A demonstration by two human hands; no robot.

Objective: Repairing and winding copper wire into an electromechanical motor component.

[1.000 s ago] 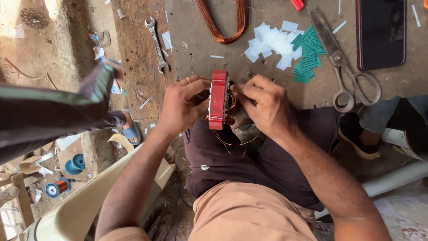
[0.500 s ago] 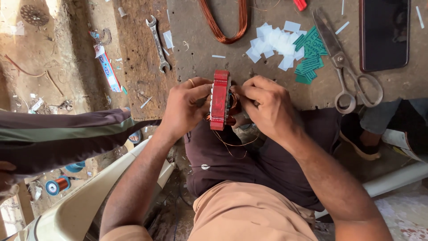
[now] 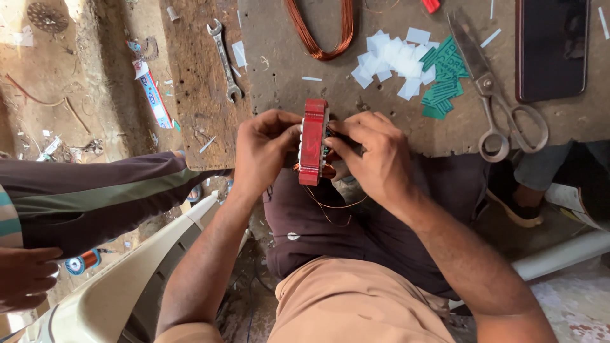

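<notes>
Two hands clamp one red motor stator (image 3: 313,141) at the worktop (image 3: 279,95) edge: left hand (image 3: 264,149) grips its left face, right hand (image 3: 375,155) its right; scissors (image 3: 492,95) lie beyond the right grip.

Bare bench (image 3: 286,82) mid-frame, above the hands. Scissors (image 3: 492,95), paper slips (image 3: 394,57) crowd upper right; wire coil (image 3: 321,32) top centre; wrench (image 3: 224,58) upper left.

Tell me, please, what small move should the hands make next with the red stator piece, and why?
Probably the right hand should keep pressing at the core's side while the left hand steadies the red stator piece: both hands grip it at the bench edge, and loose copper wire hangs below it over the lap.
</notes>
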